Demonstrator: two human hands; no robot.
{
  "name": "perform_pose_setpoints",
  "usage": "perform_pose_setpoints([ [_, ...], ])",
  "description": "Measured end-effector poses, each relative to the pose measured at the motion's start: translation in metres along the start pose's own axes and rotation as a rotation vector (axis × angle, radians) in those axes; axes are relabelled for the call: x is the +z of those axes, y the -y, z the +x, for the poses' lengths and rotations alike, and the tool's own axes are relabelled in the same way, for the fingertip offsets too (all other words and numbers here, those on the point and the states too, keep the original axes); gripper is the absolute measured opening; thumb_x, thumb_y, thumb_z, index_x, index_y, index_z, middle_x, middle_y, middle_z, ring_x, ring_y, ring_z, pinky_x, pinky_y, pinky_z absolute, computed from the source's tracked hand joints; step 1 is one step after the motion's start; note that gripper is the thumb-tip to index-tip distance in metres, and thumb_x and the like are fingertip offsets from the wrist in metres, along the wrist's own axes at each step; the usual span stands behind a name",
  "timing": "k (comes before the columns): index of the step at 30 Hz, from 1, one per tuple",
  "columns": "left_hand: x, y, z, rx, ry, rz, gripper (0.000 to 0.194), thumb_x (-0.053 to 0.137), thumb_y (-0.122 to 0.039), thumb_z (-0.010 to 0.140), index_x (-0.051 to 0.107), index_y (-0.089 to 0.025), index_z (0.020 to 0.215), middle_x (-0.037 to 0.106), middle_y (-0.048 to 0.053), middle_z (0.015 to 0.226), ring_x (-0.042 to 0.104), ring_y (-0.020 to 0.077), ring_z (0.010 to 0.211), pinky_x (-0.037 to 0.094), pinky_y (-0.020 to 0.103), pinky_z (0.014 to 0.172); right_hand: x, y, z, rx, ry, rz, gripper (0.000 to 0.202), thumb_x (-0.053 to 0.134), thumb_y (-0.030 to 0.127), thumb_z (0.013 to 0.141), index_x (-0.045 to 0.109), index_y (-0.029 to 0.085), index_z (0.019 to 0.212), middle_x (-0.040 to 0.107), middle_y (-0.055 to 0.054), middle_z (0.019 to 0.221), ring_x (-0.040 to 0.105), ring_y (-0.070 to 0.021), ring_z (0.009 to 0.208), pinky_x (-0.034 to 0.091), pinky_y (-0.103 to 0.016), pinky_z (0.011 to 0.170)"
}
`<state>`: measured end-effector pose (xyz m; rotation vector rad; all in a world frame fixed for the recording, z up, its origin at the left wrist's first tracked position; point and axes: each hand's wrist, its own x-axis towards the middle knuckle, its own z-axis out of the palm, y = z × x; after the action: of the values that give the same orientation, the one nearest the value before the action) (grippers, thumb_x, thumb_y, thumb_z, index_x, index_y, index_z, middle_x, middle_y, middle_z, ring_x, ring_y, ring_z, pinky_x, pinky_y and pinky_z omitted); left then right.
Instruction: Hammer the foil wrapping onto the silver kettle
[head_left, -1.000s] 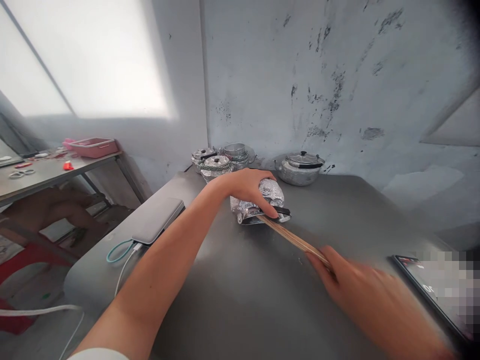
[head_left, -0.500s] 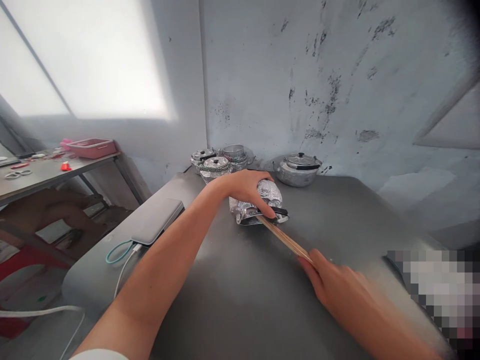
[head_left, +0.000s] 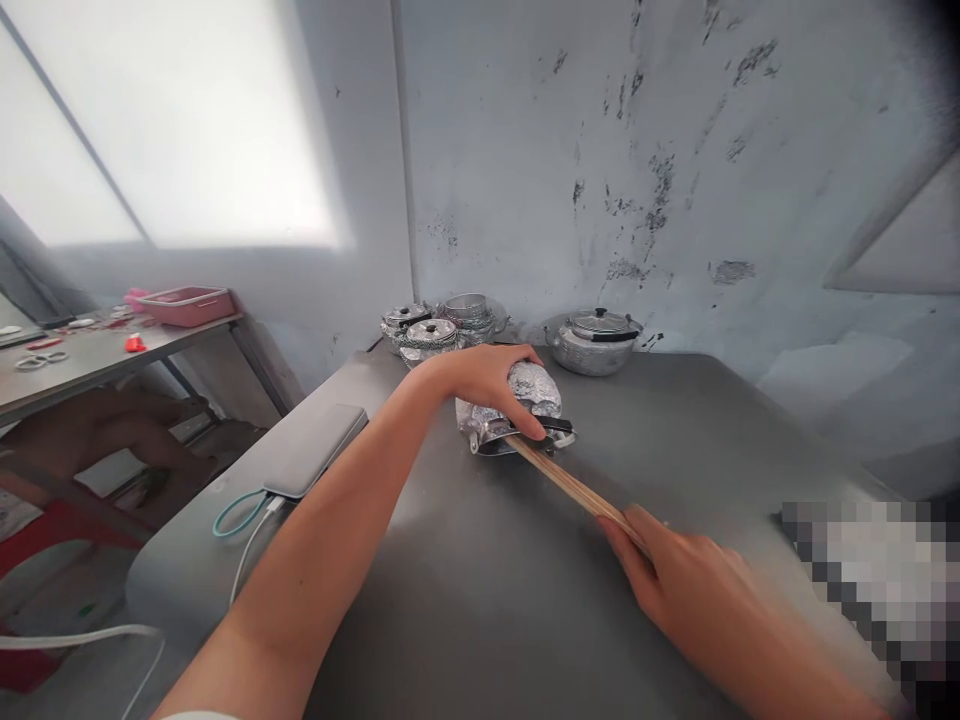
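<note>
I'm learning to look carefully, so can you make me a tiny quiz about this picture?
1. True or false: the left hand rests on the small tipped pot.
2. What does the right hand hold? A) wooden stick B) spoon C) cup
3. Fill in: a teal cable loop lies by the grey ____.

Key: 1 true; 2 A; 3 power bank.

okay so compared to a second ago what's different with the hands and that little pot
Little changed. The right hand, gripping the wooden stick, slid along it toward the small pot, then eased back slightly. The left hand stayed pressed on the pot, stick tip still at the pot's handle. The power bank and the pots behind did not move.
</note>
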<state>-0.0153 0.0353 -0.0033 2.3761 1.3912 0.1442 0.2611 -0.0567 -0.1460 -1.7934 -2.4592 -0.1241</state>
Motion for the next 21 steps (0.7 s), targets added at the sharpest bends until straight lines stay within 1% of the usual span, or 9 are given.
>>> perform_pose_setpoints([
  [2, -0.001, 0.0, -0.001, -0.001, 0.007, -0.009, 0.096, 0.072, -0.068, 0.058, 0.039, -0.034, 0.142, 0.046, 0.002, 0.147, 0.05, 0.0328, 0.126, 0.047, 0.036, 0.091, 0.0, 0.001, 0.0, 0.015, 0.0, 0.022, 0.04, 0.027, 0.053, 0.1, 0.045, 0.025, 0.077, 0.062, 0.001, 0.054, 0.063, -0.023, 0.05, 0.016, -0.029, 0.05],
  [7, -0.002, 0.003, -0.003, 0.007, 0.011, -0.02, 0.095, 0.072, -0.067, 0.057, 0.039, -0.035, 0.141, 0.047, 0.002, 0.146, 0.049, 0.0321, 0.125, 0.047, 0.035, 0.089, -0.004, 0.004, 0.001, 0.028, 0.066, 0.068, 0.042, 0.026, 0.053, 0.101, 0.045, 0.025, 0.075, 0.062, 0.001, 0.054, 0.061, -0.0221, 0.049, 0.016, -0.029, 0.049],
  [11, -0.005, 0.009, -0.004, 0.01, 0.026, -0.04, 0.094, 0.072, -0.065, 0.059, 0.038, -0.035, 0.141, 0.047, 0.002, 0.146, 0.05, 0.0309, 0.124, 0.045, 0.034, 0.091, -0.01, 0.005, 0.002, 0.037, 0.005, 0.074, 0.04, 0.03, 0.052, 0.1, 0.042, 0.025, 0.073, 0.059, 0.002, 0.052, 0.057, -0.0191, 0.046, 0.017, -0.028, 0.049],
  [13, -0.006, 0.012, -0.005, 0.011, 0.033, -0.045, 0.092, 0.072, -0.064, 0.06, 0.038, -0.034, 0.141, 0.048, 0.002, 0.144, 0.051, 0.0309, 0.124, 0.044, 0.034, 0.092, -0.012, 0.004, 0.002, 0.04, -0.007, 0.063, 0.039, 0.03, 0.051, 0.1, 0.042, 0.025, 0.073, 0.058, 0.003, 0.051, 0.056, -0.0181, 0.044, 0.016, -0.028, 0.048],
  [18, -0.008, 0.015, -0.006, -0.03, 0.048, -0.084, 0.095, 0.075, -0.062, 0.059, 0.036, -0.031, 0.14, 0.051, 0.006, 0.14, 0.054, 0.033, 0.118, 0.045, 0.034, 0.086, -0.003, 0.0, 0.002, 0.024, -0.037, -0.008, 0.042, 0.032, 0.055, 0.098, 0.047, 0.025, 0.074, 0.059, 0.002, 0.051, 0.059, -0.0196, 0.045, 0.014, -0.029, 0.048],
  [21, -0.009, 0.013, -0.007, -0.046, 0.043, -0.1, 0.098, 0.078, -0.064, 0.056, 0.037, -0.031, 0.138, 0.054, 0.006, 0.136, 0.056, 0.0324, 0.114, 0.046, 0.034, 0.082, 0.003, -0.001, 0.002, 0.007, -0.022, -0.01, 0.043, 0.03, 0.054, 0.099, 0.051, 0.025, 0.076, 0.06, 0.0, 0.052, 0.062, -0.0214, 0.048, 0.015, -0.029, 0.048],
])
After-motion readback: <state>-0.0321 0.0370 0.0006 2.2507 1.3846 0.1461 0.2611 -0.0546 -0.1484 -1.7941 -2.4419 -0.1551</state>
